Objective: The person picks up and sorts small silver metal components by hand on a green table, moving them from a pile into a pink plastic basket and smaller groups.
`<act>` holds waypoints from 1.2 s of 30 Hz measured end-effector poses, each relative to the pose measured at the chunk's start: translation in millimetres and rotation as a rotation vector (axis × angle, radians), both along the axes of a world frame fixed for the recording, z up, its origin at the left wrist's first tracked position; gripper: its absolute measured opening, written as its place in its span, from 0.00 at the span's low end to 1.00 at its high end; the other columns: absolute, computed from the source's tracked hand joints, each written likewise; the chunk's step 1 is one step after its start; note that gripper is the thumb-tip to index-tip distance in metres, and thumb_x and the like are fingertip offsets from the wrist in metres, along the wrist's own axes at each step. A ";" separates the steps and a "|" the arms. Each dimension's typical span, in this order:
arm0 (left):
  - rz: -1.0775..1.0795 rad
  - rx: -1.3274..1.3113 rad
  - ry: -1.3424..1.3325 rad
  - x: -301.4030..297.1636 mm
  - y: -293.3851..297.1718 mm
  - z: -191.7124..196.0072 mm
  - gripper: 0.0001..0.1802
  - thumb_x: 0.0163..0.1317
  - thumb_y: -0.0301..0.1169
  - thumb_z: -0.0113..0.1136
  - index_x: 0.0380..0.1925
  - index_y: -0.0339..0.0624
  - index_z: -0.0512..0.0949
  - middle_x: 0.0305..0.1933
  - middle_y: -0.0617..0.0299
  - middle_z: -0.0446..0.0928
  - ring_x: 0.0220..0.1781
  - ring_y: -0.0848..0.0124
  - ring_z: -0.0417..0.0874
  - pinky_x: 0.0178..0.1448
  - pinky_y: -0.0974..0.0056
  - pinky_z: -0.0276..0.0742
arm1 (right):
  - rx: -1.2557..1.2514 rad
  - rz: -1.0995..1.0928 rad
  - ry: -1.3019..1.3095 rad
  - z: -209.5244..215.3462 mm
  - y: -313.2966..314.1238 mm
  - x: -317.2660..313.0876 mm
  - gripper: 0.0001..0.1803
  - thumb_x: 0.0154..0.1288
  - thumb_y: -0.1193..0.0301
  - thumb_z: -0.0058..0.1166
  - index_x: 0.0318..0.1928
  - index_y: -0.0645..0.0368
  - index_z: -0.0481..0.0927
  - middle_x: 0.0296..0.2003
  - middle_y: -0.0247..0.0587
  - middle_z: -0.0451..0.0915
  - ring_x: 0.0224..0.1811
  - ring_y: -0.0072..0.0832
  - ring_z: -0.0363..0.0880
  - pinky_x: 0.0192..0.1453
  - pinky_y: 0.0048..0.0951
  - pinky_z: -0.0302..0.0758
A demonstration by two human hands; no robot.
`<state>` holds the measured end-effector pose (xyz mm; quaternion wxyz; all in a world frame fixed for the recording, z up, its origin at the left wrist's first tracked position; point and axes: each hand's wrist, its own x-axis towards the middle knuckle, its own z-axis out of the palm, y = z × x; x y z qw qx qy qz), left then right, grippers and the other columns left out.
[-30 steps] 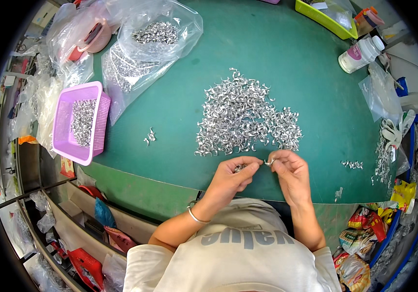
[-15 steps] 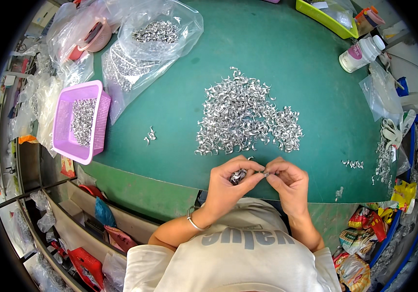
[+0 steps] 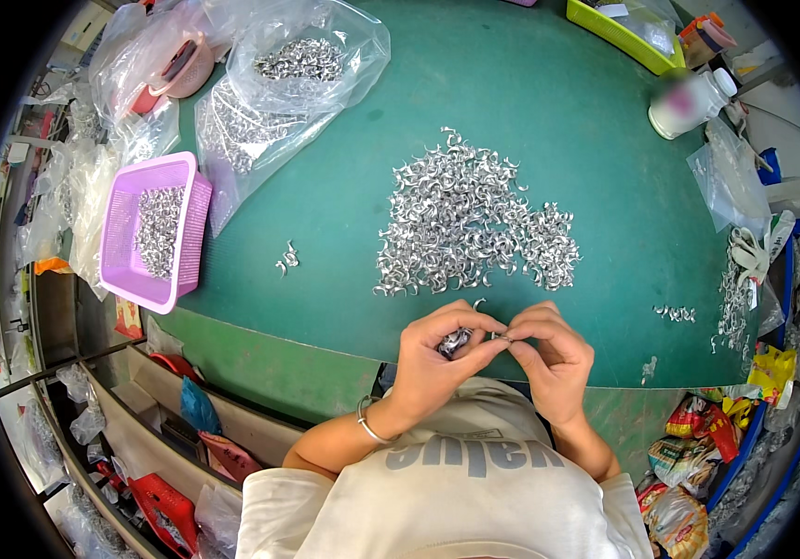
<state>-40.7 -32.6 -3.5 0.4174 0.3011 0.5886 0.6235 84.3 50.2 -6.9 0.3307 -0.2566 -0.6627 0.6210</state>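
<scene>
At the table's near edge my two hands meet fingertip to fingertip. My left hand [image 3: 430, 365] curls closed around several small curved silvery metal pieces [image 3: 454, 343]. Its thumb and forefinger pinch toward the tips of my right hand [image 3: 556, 361], which is closed in a pinch too. A small metal piece [image 3: 503, 338] lies between the fingertips, mostly covered. One loose curved piece [image 3: 480, 304] shows just beyond my left forefinger. Farther off, a large pile of the same metal pieces [image 3: 456, 219] spreads over the green table [image 3: 325, 233].
On the left stands a purple basket [image 3: 197, 224] part filled with metal pieces. Behind it lies a clear plastic bag [image 3: 363, 47] holding more. Small clusters of pieces [image 3: 288, 259] lie left and right. A white bottle [image 3: 689, 107] and a lime-green tray [image 3: 619, 39] stand at the far right.
My right hand has turned a little, its fingers now straighter, and its fingertips press closer over the small piece. The left hand has shifted slightly. The pile looks the same.
</scene>
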 end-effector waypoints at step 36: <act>-0.110 -0.198 -0.534 -10.5 -5.1 -34.9 0.16 0.65 0.36 0.45 0.28 0.34 0.75 0.15 0.70 0.62 0.15 0.83 0.56 0.17 0.77 0.47 | 0.891 -0.247 -0.559 -42.6 34.0 -10.2 0.07 0.48 0.76 0.57 0.31 0.58 0.76 0.34 0.33 0.74 0.39 0.32 0.68 0.45 0.33 0.58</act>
